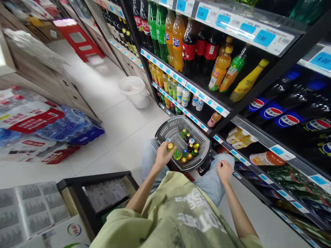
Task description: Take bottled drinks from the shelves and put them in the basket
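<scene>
My left hand (163, 155) is over the near left side of a grey plastic shopping basket (169, 125), its fingers closed round a drink bottle (170, 146) with a yellow cap. Much of that bottle is hidden by the hand. A bottle of yellow-green drink (177, 155) lies beside my fingertips. Inside the basket several small bottles stand close together, among them a green-capped one (183, 133) and brown-capped ones (183, 160). My right hand (224, 171) rests on my right knee with its fingers curled in, and no object shows in it.
Drink shelves (186, 84) with price tags run along the right, close to the basket. A white bucket (134, 91) stands on the floor ahead. Shrink-wrapped bottle packs (33, 117) are piled at left. Cartons (38, 206) and a dark frame (97, 177) are near my left elbow.
</scene>
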A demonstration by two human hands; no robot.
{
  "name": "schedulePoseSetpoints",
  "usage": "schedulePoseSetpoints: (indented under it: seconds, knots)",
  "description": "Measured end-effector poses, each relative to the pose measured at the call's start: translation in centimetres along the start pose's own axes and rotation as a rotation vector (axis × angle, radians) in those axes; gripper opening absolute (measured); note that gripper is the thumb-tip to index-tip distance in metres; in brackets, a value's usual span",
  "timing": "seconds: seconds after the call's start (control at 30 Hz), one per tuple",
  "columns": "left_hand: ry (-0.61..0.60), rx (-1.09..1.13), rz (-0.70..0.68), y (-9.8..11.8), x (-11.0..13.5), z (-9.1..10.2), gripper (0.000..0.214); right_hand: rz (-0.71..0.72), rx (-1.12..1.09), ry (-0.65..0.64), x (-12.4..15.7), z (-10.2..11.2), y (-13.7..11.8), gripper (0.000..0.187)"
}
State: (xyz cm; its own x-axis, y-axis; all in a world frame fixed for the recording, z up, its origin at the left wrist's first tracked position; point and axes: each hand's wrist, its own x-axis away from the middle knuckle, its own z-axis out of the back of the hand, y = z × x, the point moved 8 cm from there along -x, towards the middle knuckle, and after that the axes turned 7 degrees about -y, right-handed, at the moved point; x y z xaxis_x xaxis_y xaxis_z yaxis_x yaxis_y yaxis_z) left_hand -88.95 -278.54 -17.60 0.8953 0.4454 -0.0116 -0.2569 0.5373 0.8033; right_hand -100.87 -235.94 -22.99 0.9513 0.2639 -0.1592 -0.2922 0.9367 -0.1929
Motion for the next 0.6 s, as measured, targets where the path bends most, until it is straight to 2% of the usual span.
schedulePoseSetpoints:
  seconds: [0.13, 0.27, 0.5, 0.6]
  knots:
    - [-0.034, -0.03, -0.045, -0.4, -2.2, -1.7, 0.016, -0.011, 0.018, -0.025, 0.0, 0.0, -0.2, 0.028]
    - [-0.128, -0.066, -0.049, -1.6, -5.6, -3.8, 0.013, -0.028, 0.035, -0.032, 0.1, 0.2, -0.3, 0.026]
    - [-0.281, -0.228, 0.056, -6.2, -12.3, -8.3, 0.015, -0.043, 0.056, -0.042, 0.4, 0.7, -0.4, 0.028]
    - [-0.396, -0.35, 0.057, -8.2, -14.9, -10.9, 0.022, -0.031, 0.068, -0.033, 0.6, 1.0, -0.5, 0.03]
